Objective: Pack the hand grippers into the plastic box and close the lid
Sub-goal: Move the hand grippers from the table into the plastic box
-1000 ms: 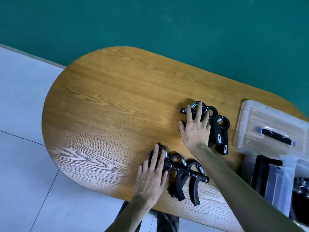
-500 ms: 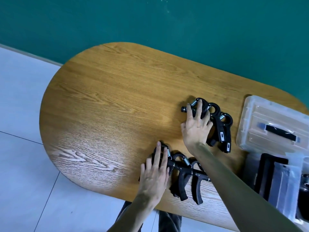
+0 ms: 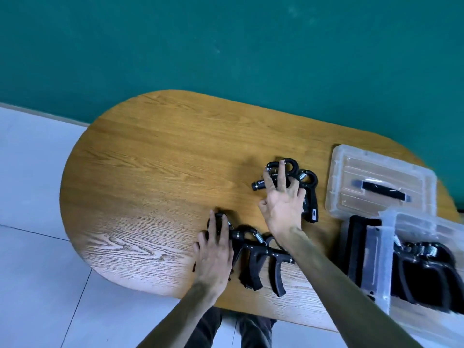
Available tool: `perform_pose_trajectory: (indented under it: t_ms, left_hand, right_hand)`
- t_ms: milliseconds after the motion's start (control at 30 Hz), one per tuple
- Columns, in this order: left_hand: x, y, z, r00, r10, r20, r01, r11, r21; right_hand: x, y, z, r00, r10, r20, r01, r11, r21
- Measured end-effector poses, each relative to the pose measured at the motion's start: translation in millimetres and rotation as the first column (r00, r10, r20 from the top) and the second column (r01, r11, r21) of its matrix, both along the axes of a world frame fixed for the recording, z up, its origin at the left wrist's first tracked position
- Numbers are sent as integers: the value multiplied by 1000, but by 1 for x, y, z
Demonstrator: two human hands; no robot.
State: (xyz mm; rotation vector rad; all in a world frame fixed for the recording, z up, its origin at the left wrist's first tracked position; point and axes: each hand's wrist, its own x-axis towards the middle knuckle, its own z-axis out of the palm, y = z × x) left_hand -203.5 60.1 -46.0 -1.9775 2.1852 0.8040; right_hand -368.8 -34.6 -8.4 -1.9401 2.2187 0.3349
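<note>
I see the oval wooden table [image 3: 150, 172] filling most of the view, set against a green wall [image 3: 226, 46] with pale floor tiles [image 3: 30, 197] to the left. At the right edge sits the clear plastic box [image 3: 386, 249], open, with several grippers already lying inside; its lid [image 3: 379, 187], with a black handle, lies flat on the table just beyond it.

Two clusters of black hand grippers are still out on the wood. I judge the step in hand is gathering them for the box. The right hand [image 3: 282, 207] rests on the far cluster [image 3: 307, 189], fingers spread and bent over the loops, apparently starting to take hold; I cannot tell whether it has a real grip. The left hand [image 3: 216, 252] lies flat, fingers straight, on the end of the near cluster [image 3: 261, 262], holding nothing.

Next I would need to close the fingers round a bunch and carry it right into the box. The springs and hooked handles look ready to snag each other, and the right forearm crosses over the near cluster.
</note>
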Motion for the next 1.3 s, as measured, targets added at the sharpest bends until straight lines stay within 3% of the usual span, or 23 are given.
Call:
perform_pose_trajectory:
  t_ms: [233, 367, 533, 833, 1300]
  left_hand:
    - [-32, -20, 65, 973, 229, -16, -229, 970, -76]
    - [-65, -25, 99, 979, 204, 7, -201, 970, -135]
    - [-116, -15, 127, 974, 195, -113, -216, 951, -223]
    - [-215, 10, 152, 982, 76, -175, -123, 953, -278]
    - [-361, 66, 143, 989, -139, -42, 126, 963, -236]
  right_hand:
    - [-32, 43, 64, 998, 58, 39, -53, 991, -123]
    - [-55, 62, 98, 991, 35, 127, -7, 976, -218]
    - [-90, 84, 130, 985, 12, 169, 38, 957, -287]
    - [-183, 130, 147, 974, -96, 207, 168, 916, -365]
    - [-319, 219, 120, 883, -372, 287, 446, 853, -269]
